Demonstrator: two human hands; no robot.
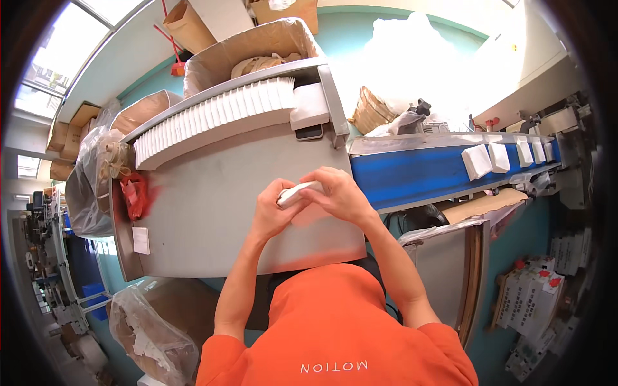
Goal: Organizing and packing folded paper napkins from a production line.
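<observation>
Both hands meet over the middle of the grey metal table (212,199), raised a little above it. Between them is a small white tissue pack (297,193), tilted, with the fingers wrapped round its two ends. My left hand (275,207) grips its left end, while my right hand (336,195) closes on the right end with the thumb below. Along the table's far edge stands a long row of similar white packs (215,119), upright and pressed side by side. A short white stack (309,106) ends that row on the right, beside a dark phone (309,132).
A blue conveyor belt (412,174) carrying several white packs (476,162) joins the table on the right. At the table's left lie a red plastic bag (134,195) and a single white square (141,240). Behind the raised back edge stands a lined carton (257,48).
</observation>
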